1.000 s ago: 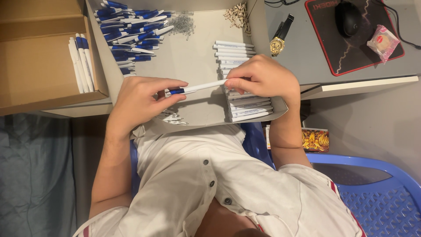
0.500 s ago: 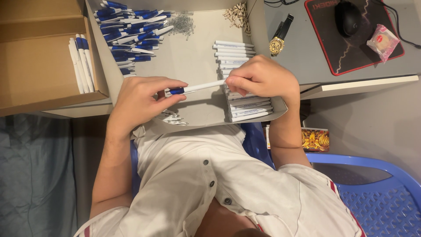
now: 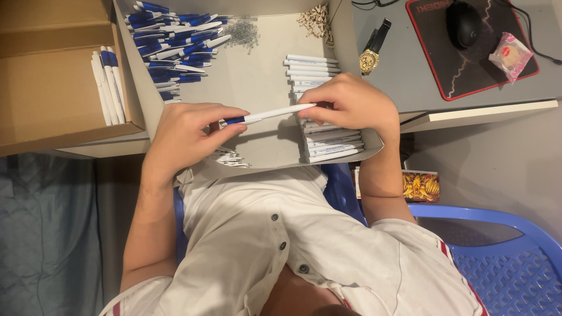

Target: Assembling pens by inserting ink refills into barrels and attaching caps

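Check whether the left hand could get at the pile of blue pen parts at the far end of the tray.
Probably yes. The left hand sits just short of the blue pile, with bare tray between, but it is pinching one end of a pen, so it would have to let go first.

The pen [image 3: 270,114] between my fingers is slim, with a white barrel and a dark blue section at its left end — plain plastic, no cap that I can make out. It lies nearly level, its right end tipped slightly upward, held clear above the pale tray. My left hand [image 3: 190,131] pinches the blue end; my right hand [image 3: 348,102] grips the white end — its very tip is hidden
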